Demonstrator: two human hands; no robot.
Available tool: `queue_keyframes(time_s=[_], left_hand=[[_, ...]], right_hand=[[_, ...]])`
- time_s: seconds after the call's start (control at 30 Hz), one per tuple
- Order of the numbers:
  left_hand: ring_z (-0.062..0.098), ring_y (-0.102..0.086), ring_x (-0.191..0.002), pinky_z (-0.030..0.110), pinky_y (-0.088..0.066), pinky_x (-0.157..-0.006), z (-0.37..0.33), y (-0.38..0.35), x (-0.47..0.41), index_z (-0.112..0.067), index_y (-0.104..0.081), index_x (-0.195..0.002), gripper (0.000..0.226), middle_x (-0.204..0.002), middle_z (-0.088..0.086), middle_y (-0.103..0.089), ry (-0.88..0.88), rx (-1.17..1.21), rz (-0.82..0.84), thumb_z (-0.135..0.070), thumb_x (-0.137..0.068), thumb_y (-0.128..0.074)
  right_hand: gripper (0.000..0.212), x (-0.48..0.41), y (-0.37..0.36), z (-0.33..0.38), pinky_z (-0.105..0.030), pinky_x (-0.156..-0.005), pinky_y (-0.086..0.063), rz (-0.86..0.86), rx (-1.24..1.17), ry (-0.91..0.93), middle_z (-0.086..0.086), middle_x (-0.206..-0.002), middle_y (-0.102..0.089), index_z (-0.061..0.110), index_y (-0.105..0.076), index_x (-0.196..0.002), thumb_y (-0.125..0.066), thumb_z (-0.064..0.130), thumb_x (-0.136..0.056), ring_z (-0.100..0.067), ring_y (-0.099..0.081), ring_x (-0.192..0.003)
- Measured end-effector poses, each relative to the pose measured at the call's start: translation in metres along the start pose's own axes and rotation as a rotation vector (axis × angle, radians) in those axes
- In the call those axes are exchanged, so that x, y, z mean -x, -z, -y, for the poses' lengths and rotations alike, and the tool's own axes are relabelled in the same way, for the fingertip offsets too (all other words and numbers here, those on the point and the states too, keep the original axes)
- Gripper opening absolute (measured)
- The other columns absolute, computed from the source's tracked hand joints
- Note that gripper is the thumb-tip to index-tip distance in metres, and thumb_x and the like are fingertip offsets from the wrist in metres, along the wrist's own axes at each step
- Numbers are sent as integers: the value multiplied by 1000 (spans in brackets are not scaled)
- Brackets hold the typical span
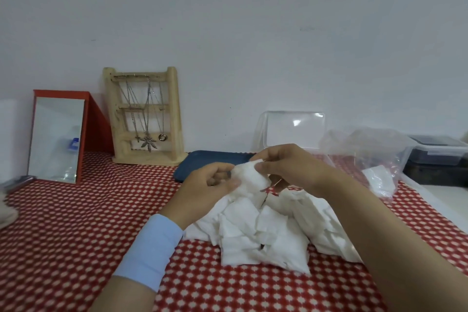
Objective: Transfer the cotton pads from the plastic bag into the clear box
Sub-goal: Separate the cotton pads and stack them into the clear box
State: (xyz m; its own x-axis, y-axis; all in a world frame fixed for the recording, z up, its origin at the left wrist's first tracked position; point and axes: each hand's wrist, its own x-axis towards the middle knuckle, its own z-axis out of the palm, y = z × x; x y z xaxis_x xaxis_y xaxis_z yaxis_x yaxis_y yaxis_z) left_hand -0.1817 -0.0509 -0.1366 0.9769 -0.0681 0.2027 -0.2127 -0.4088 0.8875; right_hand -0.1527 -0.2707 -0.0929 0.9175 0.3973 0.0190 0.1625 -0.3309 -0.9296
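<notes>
Two hands: both meet over the heap of loose white cotton pads point(263, 230), which serves as the landmark for every place below.
Tablecloth: red cloth with a pattern of small white diamonds point(76, 230), spread under the heap and out to every side of it.
Heap: square white pads lie jumbled and overlapping on the cloth, some flat, some tilted.
Plastic bag: crumpled clear plastic bag point(364, 154), behind and to the right of the heap, with a few white pads showing through its lower part.
Clear box: transparent plastic box with rounded corners point(291, 129), directly behind the heap near the wall; whether it holds any pads I cannot tell.
Mirror: red-framed rectangular mirror point(57, 139), far behind and left of the heap, leaning back.
Jewellery stand: pale wooden rack hung with silver necklaces point(145, 116), behind and left of the heap, just beside the mirror.
Blue tray: dark blue flat tray point(215, 162), behind the heap, between the stand and the box.
Dark container: lidded dark storage container point(438, 157), far right of the heap, beyond the bag.
Left hand point(210, 185): light blue wristband on the forearm; thumb and fingers pinch the left edge of one white pad point(249, 175) held just above the heap.
Right hand point(291, 167): fingers curled, pinching the top of the same pad.
</notes>
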Motion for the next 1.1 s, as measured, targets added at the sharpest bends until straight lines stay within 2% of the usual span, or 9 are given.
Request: queue_keyframes(time_s=[0.13, 0.3, 0.43, 0.53, 0.7, 0.8, 0.93, 1.0, 1.1], left_hand=[[0, -63, -111, 20, -49, -93, -11, 1, 1, -33, -62, -130, 35, -120, -16, -68, 10, 175, -26, -36, -95, -66], [11, -75, -89, 24, -58, -78, -13, -6, 3, -20, -76, -105, 13, -96, -3, -80, -12, 201, -77, -19, -93, -71], [13, -74, -84, 22, -55, -69, -14, -4, 5, -14, -73, -104, 15, -93, -1, -79, 2, 310, -160, -25, -94, -69], [22, -74, -87, 28, -54, -75, -14, -2, 4, -13, -72, -110, 20, -95, 6, -79, 50, 375, -66, -27, -98, -63], [22, -74, -100, 37, -57, -84, -13, 0, 5, -15, -75, -112, 23, -105, 6, -78, 54, 476, -52, -26, -101, -58], [26, -74, -103, 42, -58, -88, -13, 1, 7, -8, -73, -115, 22, -107, 11, -77, 37, 531, -66, -15, -101, -58], [30, -72, -108, 45, -55, -95, -10, 3, 8, -2, -67, -124, 29, -113, 15, -76, 61, 604, -22, -2, -95, -64], [30, -73, -107, 46, -55, -96, -8, 3, 9, -2, -68, -123, 32, -112, 14, -76, 79, 609, -21, 3, -92, -65], [33, -73, -106, 48, -54, -97, -6, 1, 9, 0, -69, -121, 30, -111, 17, -76, 132, 649, -43, 5, -92, -66]], right_hand=[[15, 2, -2, 4, -30, -68, -52, 0, 28, 65, 4, -73, -69, 15, -76, -106, -63, 14, -99, -13, -60, -65], [27, -2, -13, 10, -47, -80, -58, -76, -106, 70, -7, -90, -73, 18, -70, -117, -70, 32, -94, -27, -64, -76], [33, 2, -18, 10, -42, -83, -56, 18, -90, 56, -10, -101, -77, 18, -68, -118, -78, 24, -87, -23, -72, -80], [21, 0, -21, 9, -48, -81, -52, -35, -179, 110, -18, -100, -72, 14, -73, -113, -73, 13, -91, -28, -64, -77], [27, 2, -22, 11, -43, -78, -48, 53, -147, 139, -29, -100, -63, 24, -73, -118, -70, 15, -94, -31, -55, -83], [36, 0, -27, 10, -42, -73, -49, -92, -155, 89, -18, -89, -68, 17, -68, -122, -79, 17, -87, -29, -55, -69], [32, -2, -33, 13, -50, -72, -59, -271, -183, 30, -16, -89, -76, 7, -72, -108, -86, 12, -79, -28, -64, -65], [28, 0, -33, 15, -43, -67, -61, -297, -166, 5, -19, -90, -76, 6, -74, -101, -87, 10, -77, -26, -65, -65], [22, 3, -28, 16, -20, -48, -50, -295, -121, -3, -16, -84, -77, 6, -76, -96, -86, 11, -78, -16, -66, -56]])
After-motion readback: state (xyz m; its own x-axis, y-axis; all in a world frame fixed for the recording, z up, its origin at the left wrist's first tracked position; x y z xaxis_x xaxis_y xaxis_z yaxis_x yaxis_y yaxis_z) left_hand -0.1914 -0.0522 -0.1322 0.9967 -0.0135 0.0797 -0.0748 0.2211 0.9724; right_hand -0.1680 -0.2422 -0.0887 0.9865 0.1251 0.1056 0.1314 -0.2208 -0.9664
